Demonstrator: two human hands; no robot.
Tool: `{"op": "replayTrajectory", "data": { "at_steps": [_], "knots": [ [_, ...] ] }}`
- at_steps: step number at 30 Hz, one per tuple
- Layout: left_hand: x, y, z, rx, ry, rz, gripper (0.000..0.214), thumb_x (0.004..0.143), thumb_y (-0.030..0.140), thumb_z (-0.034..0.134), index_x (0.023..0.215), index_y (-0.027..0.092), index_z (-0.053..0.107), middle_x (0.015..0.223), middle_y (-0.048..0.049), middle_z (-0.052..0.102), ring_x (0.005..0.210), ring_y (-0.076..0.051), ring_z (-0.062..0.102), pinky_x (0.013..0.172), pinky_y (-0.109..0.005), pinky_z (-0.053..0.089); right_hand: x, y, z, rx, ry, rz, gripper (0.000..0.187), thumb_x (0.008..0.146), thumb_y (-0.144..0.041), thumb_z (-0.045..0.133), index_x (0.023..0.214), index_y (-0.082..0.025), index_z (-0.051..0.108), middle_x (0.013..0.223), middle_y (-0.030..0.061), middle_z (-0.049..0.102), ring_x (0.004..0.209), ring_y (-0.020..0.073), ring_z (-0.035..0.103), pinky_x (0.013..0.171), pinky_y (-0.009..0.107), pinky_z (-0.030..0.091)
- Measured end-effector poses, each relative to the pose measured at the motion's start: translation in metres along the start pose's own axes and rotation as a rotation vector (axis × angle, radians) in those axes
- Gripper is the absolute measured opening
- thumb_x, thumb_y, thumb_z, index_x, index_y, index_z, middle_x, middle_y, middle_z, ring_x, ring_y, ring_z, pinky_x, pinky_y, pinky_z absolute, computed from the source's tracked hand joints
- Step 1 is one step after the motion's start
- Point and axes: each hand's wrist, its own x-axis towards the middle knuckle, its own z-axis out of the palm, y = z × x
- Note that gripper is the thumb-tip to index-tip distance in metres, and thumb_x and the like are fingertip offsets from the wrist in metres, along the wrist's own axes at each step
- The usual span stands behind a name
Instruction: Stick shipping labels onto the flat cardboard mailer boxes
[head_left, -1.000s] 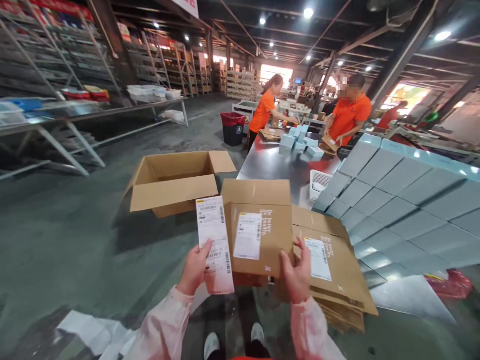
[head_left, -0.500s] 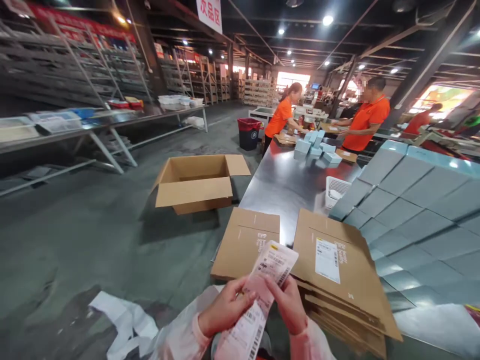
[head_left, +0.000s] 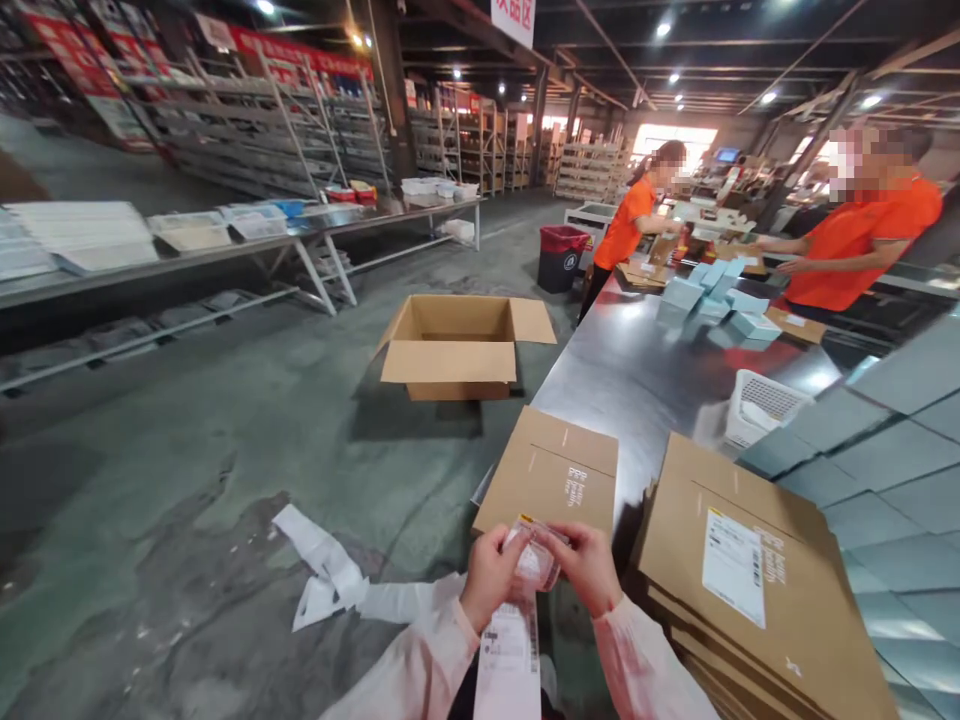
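My left hand [head_left: 491,577] and my right hand [head_left: 587,566] are both closed on the top end of a long white strip of shipping labels [head_left: 516,640], pinching it between them; the strip hangs down toward my body. Just beyond my fingers a flat cardboard mailer [head_left: 553,474] without a label lies on the edge of the steel table [head_left: 645,380]. To its right sits a stack of flat cardboard mailers [head_left: 742,570], the top one bearing a white label [head_left: 733,565].
An open cardboard carton [head_left: 461,345] stands on the floor left of the table. Strips of white backing paper [head_left: 330,580] lie on the floor. Grey-blue boxes [head_left: 892,440] are stacked at right. A white basket [head_left: 761,405] sits on the table. Two people in orange shirts work at the far end.
The mailer my right hand held a second ago now lies on the table edge. Both hands have come together on the label strip and are bending its top end. My view turned left.
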Motion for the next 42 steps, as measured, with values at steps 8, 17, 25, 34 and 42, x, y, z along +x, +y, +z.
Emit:
{"op": "replayTrajectory", "data": {
  "at_steps": [8, 17, 25, 34, 42],
  "knots": [
    [-0.002, -0.07, -0.001, -0.244, -0.153, -0.289, 0.068, 0.041, 0.06, 0.082, 0.081, 0.008, 0.067, 0.081, -0.0132, 0.072, 0.072, -0.022, 0.063, 0.068, -0.032, 0.048, 0.101, 0.087, 0.009, -0.337, 0.43, -0.006, 0.026, 0.07, -0.042, 0.066, 0.072, -0.017, 0.075, 0.114, 0.0129, 0.062, 0.099, 0.0263, 0.056, 0.092, 0.045, 0.044],
    [-0.063, -0.096, -0.057, -0.259, -0.228, -0.434, 0.061, 0.045, 0.065, 0.079, 0.063, 0.008, 0.069, 0.054, -0.0035, 0.062, 0.049, -0.009, 0.046, 0.05, -0.023, 0.031, 0.12, 0.084, 0.037, -1.014, 0.043, -0.129, 0.067, 0.086, -0.047, 0.051, 0.143, -0.015, 0.036, 0.154, 0.0138, 0.025, 0.143, 0.0321, 0.015, 0.111, 0.063, 0.003],
    [0.034, -0.003, -0.045, -0.12, 0.027, -0.05, 0.053, 0.069, 0.057, 0.063, 0.093, 0.01, 0.071, 0.087, -0.0131, 0.073, 0.078, -0.023, 0.066, 0.072, -0.033, 0.052, 0.006, 0.099, 0.025, -0.844, -0.107, -0.373, 0.048, 0.092, -0.032, 0.035, 0.136, -0.018, 0.047, 0.135, 0.0129, 0.052, 0.124, 0.0249, 0.048, 0.106, 0.043, 0.036],
    [0.104, -0.037, -0.004, 0.308, 0.154, 0.104, 0.017, 0.073, 0.019, 0.056, 0.071, 0.014, 0.072, 0.133, -0.0152, 0.057, 0.131, -0.028, 0.044, 0.113, -0.04, 0.028, 0.016, 0.087, -0.013, -0.753, 0.336, 0.377, 0.054, 0.085, -0.029, 0.045, 0.128, 0.004, 0.049, 0.115, 0.0266, 0.049, 0.11, 0.0345, 0.052, 0.097, 0.041, 0.04],
    [0.097, -0.025, -0.021, 0.212, 0.199, 0.054, 0.024, 0.074, 0.021, 0.058, 0.092, 0.012, 0.071, 0.119, -0.015, 0.067, 0.124, -0.03, 0.052, 0.107, -0.042, 0.039, 0.001, 0.07, -0.009, -0.528, 0.478, 0.326, 0.049, 0.084, -0.029, 0.041, 0.124, -0.004, 0.052, 0.123, 0.024, 0.049, 0.109, 0.0293, 0.057, 0.098, 0.041, 0.044]
  ]
}}
